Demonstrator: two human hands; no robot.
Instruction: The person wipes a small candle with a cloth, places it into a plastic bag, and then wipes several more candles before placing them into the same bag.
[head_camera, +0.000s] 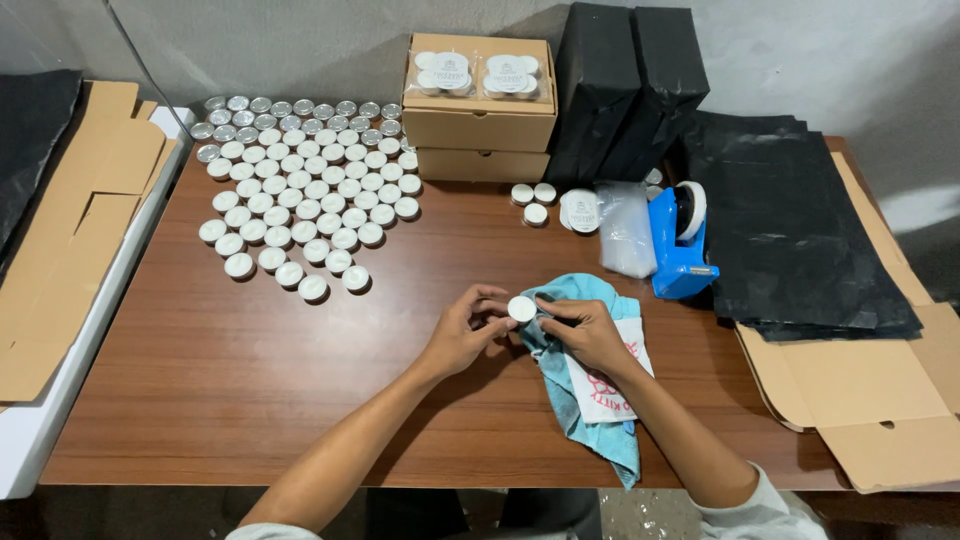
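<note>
Flattened cardboard (70, 240) lies off the table's left edge; on the wooden table (300, 380) in front of me sits a big cluster of small round tins (305, 195), white-topped ones packed close in rows with a few bare silver ones along the back; those look done or waiting, I cannot tell which, though I judge plenty of work is still left; my left hand (462, 335) pinches one tin (521, 308) at its rim, held just above the table between both hands; its flat white face points up toward me, and being a squat disc it has no real long axis; my right hand (585, 332) is closed on a blue cloth (590, 400), fingertips touching the tin; beyond stand brown boxes (478, 125), three loose tins (535, 200), a blue tape dispenser (678, 255) and black bags (790, 240).
</note>
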